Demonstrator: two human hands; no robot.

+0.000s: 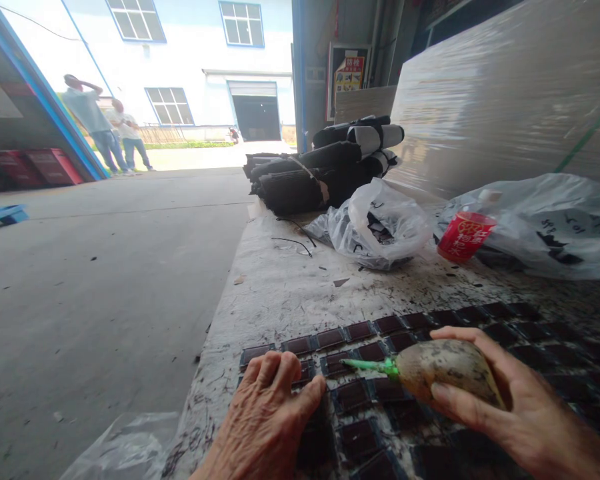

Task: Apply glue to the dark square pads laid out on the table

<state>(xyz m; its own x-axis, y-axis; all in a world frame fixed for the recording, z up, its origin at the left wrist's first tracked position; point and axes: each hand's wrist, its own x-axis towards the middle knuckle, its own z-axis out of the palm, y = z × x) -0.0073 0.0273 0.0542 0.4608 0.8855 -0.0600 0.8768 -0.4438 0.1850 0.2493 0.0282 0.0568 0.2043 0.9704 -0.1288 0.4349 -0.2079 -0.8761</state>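
Note:
Rows of small dark rectangular pieces [356, 395] cover the near part of the table. My right hand [523, 407] is wrapped around a stained, yellowish squeeze bottle [445, 370]. The bottle lies tilted almost on its side. Its green nozzle [365, 365] points left, with the tip over one of the dark pieces. To the left, my left hand [275, 407] rests on the pieces near the table's edge. Its fingers are bent downward and the thumb is spread apart from them. The fingertips are partly hidden, and I see nothing held there.
Behind the pieces stand an open plastic bag [380, 227], a red-labelled bottle [465, 235] and another clear bag [555, 227]. Black rolls [310, 173] are stacked at the back. A wrapped stack [505, 100] borders the right. Two people [93, 120] stand by the doorway.

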